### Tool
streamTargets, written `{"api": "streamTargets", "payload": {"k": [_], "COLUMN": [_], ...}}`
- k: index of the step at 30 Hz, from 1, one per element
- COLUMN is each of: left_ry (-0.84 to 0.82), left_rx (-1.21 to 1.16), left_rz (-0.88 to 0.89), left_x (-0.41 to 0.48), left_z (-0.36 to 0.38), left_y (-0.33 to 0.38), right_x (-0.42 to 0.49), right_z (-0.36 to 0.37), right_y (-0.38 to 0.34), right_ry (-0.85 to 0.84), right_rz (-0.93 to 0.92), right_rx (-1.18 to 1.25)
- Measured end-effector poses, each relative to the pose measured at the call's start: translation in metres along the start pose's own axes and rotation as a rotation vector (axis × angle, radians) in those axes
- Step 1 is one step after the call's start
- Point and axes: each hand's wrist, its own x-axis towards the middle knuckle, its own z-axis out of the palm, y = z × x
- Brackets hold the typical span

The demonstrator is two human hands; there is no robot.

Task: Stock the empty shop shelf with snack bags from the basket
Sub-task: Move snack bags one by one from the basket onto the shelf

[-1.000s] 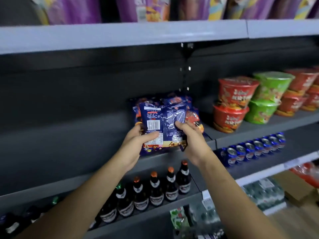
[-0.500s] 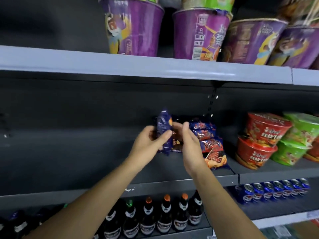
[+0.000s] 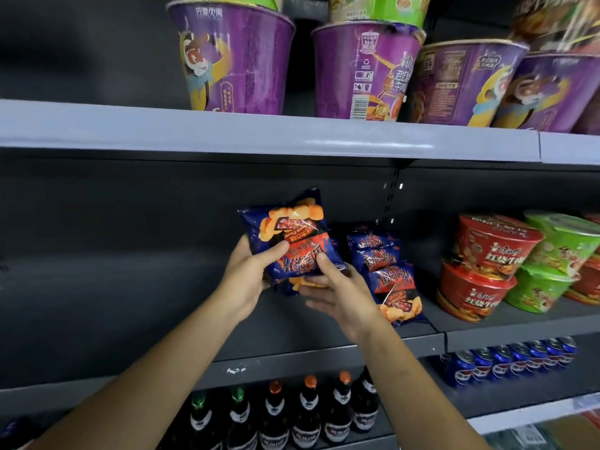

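Observation:
A dark blue snack bag with orange puffs printed on it is held upside down, front facing me, above the dark grey shelf. My left hand grips its lower left side, thumb across the front. My right hand holds its lower right edge, thumb on the front and fingers underneath. Just right of it, several matching bags lie overlapped in a row on the shelf. The basket is out of view.
Red and green noodle bowls are stacked on the same shelf at the right. Purple noodle cups stand on the shelf above. Beer bottles and blue cans fill the shelf below. The shelf's left part is bare.
The bag, first held with its back and barcode facing me, has been turned so its printed front faces me. The view has tilted upward, showing the purple cups.

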Motion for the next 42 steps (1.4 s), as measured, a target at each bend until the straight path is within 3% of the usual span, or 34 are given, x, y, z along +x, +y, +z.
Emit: {"api": "streamTargets", "payload": {"k": [2,6,10,13,15,18,21,24,27,34,42], "left_ry": [-0.02,-0.083,-0.127,-0.19,-0.148,-0.058,-0.003,-0.039,-0.073,-0.078,-0.027], "left_rx": [0.028,0.01,0.136,0.352,0.44,0.355,0.173,0.106,0.043,0.445,0.561], "left_rz": [0.0,-0.115,-0.159,-0.08,-0.029,-0.037,-0.098,-0.116,-0.174,-0.069,-0.103], "left_x": [-0.003,-0.001,0.006,0.005,0.006,0.011,0.011,0.008,0.009,0.02,0.047], "left_z": [0.001,-0.012,-0.023,-0.02,-0.018,-0.017,-0.016,-0.01,-0.007,-0.011,-0.012], "left_y": [-0.001,0.005,0.013,0.018,0.015,0.01,0.004,-0.005,-0.01,-0.034,-0.082], "right_x": [0.003,0.01,0.016,0.016,0.015,0.016,0.015,0.014,0.017,0.035,0.043], "right_z": [0.0,-0.004,-0.005,-0.002,0.001,0.002,-0.001,-0.002,-0.006,-0.014,-0.012], "right_y": [0.001,-0.005,-0.009,-0.013,-0.015,-0.015,-0.012,-0.001,0.006,0.008,0.022], "right_ry": [-0.015,0.115,0.15,0.142,0.103,0.098,0.214,0.076,0.124,0.27,0.425], "right_rz": [-0.006,-0.05,-0.126,-0.204,-0.268,-0.319,-0.231,-0.031,-0.043,-0.142,-0.2], "right_rx": [0.101,0.184,0.092,-0.027,-0.104,-0.12,-0.172,-0.056,0.014,-0.257,-0.625]}}
